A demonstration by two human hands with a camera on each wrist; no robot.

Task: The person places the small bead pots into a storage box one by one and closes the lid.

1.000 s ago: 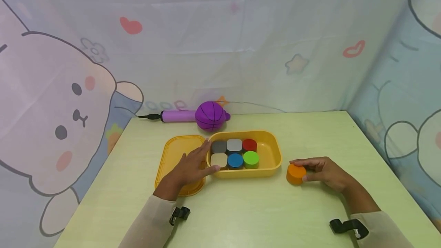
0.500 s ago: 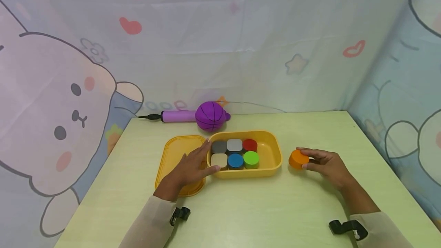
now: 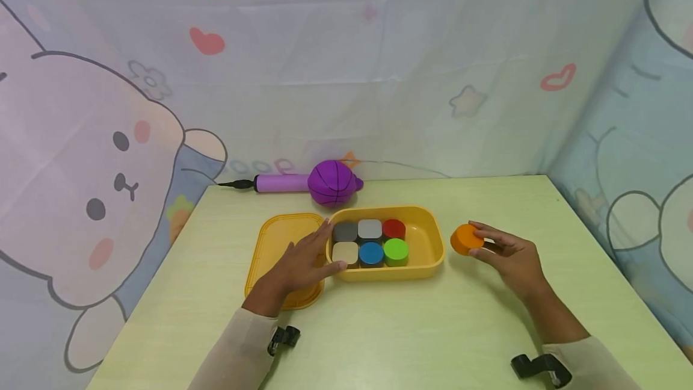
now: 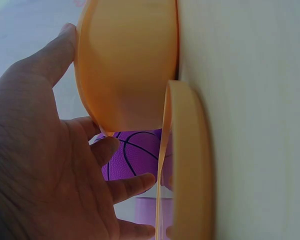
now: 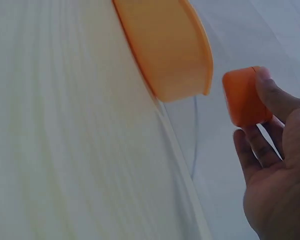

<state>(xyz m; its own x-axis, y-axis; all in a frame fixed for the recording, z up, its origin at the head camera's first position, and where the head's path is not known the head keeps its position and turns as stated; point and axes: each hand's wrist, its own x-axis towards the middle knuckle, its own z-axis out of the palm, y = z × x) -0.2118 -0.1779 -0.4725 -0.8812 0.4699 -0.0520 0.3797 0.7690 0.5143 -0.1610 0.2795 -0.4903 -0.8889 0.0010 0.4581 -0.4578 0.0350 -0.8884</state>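
Observation:
My right hand (image 3: 511, 260) pinches a short orange cylinder (image 3: 467, 239) between thumb and fingertips, tilted and raised off the table just right of the yellow box (image 3: 428, 271). In the right wrist view, the orange cylinder (image 5: 242, 97) shows a seam near one end, beside the box's end wall (image 5: 170, 55). My left hand (image 3: 303, 260) rests against the box's left end, fingers spread and fairly straight, thumb at the front rim. The left wrist view has thumb and a fingertip at the box rim (image 4: 130, 65). Inside the box sit two rows of small pieces, including a blue one (image 3: 371, 254) and a green one (image 3: 396, 251).
A flat yellow lid (image 3: 276, 239) lies left of the box, partly under my left hand and forearm. Behind the box is a purple ball (image 3: 332, 183) with basketball lines, beside a lilac hand pump (image 3: 281, 183). A printed cloth (image 3: 411, 77) hangs behind the table.
My right hand has lifted the orange cylinder from the table, moved it away from me and tilted it. The left hand has stayed at the box.

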